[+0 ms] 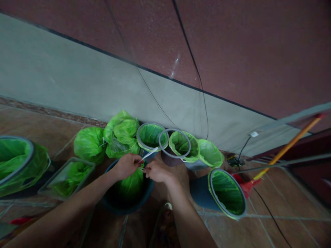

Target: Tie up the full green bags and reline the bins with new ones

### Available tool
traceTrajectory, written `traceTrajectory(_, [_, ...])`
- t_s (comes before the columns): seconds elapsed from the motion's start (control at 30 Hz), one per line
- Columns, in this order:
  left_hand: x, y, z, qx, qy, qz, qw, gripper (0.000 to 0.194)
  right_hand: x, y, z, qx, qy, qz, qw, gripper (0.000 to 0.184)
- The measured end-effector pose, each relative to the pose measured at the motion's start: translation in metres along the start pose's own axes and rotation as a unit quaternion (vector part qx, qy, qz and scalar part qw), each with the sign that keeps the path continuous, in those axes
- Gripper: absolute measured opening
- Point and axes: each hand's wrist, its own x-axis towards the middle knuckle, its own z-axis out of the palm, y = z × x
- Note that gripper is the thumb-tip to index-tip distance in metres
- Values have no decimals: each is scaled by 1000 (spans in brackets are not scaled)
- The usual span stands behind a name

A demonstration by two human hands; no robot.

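My left hand [126, 166] and my right hand [157, 171] meet over a dark round bin [129, 203] that holds a green plastic bag [131, 184]. Both hands are closed, pinching a thin white strip [150, 154] that sticks up between them toward the wall. The strip seems tied to the top of the green bag. My forearms reach in from the bottom of the view.
Tied green bags [121, 136] lie by the grey wall [77, 82]. Several bins lined with green bags stand around: one at far left [15, 162], a rectangular one [67, 175], two by the wall [151, 136], one tipped at right [227, 193]. A broom handle [287, 148] leans at right.
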Motion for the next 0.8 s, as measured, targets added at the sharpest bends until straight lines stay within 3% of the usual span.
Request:
traceTrajectory(0.1, [-5,5,-4,106,-17,97,990,20,10,8,6,67,133,-29,988,24])
traceTrajectory(0.17, [-7,6,-6,126,-16,145,981,24,19,11,12,137,168,-87,972,30])
traceTrajectory(0.3, [-8,4,-10,159,12,191,969,24,29,12,23,202,126,-147,960,28])
traceTrajectory(0.47, [-10,1,-13,226,99,166,955,28,23,3,23,312,62,-128,939,30])
traceTrajectory(0.6, [-12,-2,-4,165,152,173,959,28,15,-3,18,433,35,-65,898,10])
traceTrajectory(0.8, [-9,-2,-1,53,211,169,961,24,9,2,10,500,-15,-84,862,35])
